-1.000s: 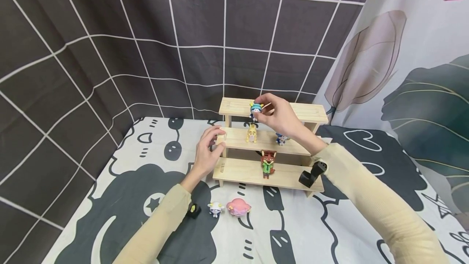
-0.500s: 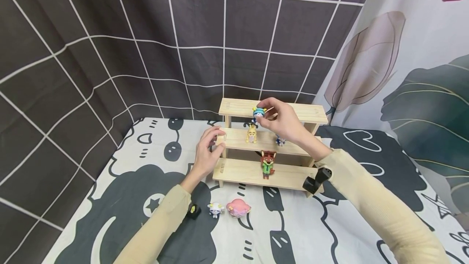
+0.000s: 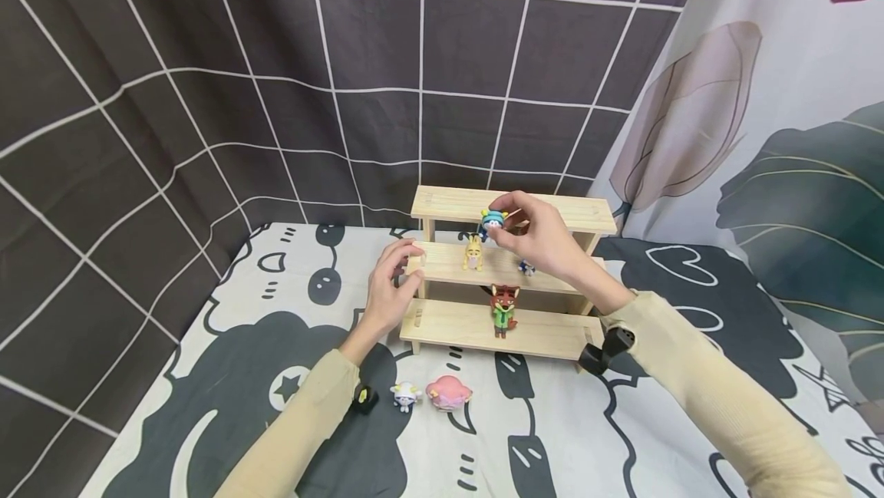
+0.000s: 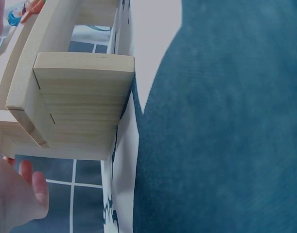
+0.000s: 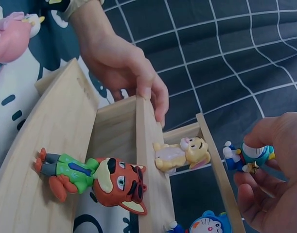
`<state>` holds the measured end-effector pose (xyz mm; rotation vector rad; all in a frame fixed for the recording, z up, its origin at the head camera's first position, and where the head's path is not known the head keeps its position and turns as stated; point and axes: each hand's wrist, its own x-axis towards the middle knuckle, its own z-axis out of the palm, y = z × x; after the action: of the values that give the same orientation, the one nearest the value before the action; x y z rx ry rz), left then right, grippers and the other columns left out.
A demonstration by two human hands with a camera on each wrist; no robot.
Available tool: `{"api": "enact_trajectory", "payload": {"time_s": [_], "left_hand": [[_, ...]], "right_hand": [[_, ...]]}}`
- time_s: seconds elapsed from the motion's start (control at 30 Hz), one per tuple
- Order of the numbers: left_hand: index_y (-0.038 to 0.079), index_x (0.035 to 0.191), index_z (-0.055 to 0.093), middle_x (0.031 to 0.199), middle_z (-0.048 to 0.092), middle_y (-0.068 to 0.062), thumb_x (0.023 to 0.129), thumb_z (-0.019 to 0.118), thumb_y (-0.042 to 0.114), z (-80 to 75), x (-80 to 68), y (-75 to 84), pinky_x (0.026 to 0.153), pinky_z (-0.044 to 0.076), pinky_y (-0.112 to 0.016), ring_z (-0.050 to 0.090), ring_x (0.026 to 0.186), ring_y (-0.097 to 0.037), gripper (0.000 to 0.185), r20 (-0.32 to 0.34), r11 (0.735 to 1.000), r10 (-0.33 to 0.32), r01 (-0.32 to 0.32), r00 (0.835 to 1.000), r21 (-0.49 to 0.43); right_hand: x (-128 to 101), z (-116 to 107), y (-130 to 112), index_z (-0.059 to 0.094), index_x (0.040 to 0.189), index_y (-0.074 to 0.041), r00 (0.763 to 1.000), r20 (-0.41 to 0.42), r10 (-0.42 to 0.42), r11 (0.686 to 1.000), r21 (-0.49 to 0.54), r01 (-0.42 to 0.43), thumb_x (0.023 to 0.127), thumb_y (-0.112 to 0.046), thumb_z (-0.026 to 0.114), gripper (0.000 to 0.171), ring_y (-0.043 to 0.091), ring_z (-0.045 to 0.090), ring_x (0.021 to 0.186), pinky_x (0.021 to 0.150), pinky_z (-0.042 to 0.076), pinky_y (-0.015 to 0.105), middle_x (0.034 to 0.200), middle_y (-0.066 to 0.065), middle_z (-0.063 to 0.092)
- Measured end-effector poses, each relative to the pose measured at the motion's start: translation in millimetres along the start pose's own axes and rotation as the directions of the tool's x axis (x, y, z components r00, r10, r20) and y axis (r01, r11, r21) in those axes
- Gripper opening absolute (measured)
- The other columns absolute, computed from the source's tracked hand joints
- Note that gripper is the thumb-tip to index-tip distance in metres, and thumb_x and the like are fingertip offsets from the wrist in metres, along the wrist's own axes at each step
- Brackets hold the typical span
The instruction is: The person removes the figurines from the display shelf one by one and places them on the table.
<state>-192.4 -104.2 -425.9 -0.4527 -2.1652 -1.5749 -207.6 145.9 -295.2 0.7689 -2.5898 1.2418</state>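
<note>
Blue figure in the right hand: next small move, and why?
Probably lower it a little and set it upright on the shelf's top step. The right hand pinches the blue figure just off that step's front edge, not yet resting on wood. The left hand grips the shelf's left end, so it looks steadied. The yellow figure and fox already stand on the lower steps.

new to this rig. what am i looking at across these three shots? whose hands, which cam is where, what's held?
No machine: a person's two bare hands. The wide shot comes from a head camera; the other two from cameras on each wrist. The right hand pinches a small blue figurine near the top step of a three-step wooden shelf. The left hand grips the middle step's left end. A yellow rabbit figurine stands on the middle step, a fox figurine on the bottom. A white sheep toy and a pink toy lie on the patterned cloth.
</note>
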Motion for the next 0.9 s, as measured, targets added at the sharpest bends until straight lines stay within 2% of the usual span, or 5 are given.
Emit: {"api": "enact_trajectory", "payload": {"time_s": [0.23,0.6,0.9], "left_hand": [[0.004,0.115,0.067,0.141,0.053,-0.013,0.083,0.061,0.005,0.2,-0.7,0.8,0.088,0.046,-0.048,0.055,0.102,-0.029,0.033,0.000,1.000,-0.006,0.006,1.000,-0.004],[0.003,0.115,0.066,0.141,0.052,-0.014,0.085,0.060,0.006,-0.5,-0.2,0.8,0.091,0.044,-0.061,0.054,0.104,-0.032,0.031,0.008,1.000,-0.014,0.014,1.000,-0.023],[0.002,0.116,0.065,0.141,0.052,-0.015,0.086,0.059,0.008,-0.1,0.4,1.2,0.091,0.044,-0.061,0.055,0.104,-0.033,0.031,0.014,1.000,-0.014,0.014,1.000,-0.014]], "right_hand": [[-8.3,-1.9,3.4,0.062,0.118,0.002,1.000,-0.002,-0.012,1.000,0.002,0.012,0.089,-0.003,0.071,0.031,0.027,0.064,0.090,0.075,0.051,0.035,0.111,0.015,0.065],[-19.4,-2.6,0.3,0.063,0.116,0.001,1.000,-0.013,-0.011,1.000,0.001,0.011,0.086,-0.002,0.073,0.031,0.023,0.064,0.087,0.071,0.050,0.028,0.104,0.011,0.066],[-27.6,-0.5,1.1,0.064,0.113,0.001,1.000,-0.012,-0.010,1.000,0.017,0.010,0.085,0.000,0.075,0.030,0.022,0.064,0.084,0.069,0.051,0.029,0.099,0.010,0.067]]}}
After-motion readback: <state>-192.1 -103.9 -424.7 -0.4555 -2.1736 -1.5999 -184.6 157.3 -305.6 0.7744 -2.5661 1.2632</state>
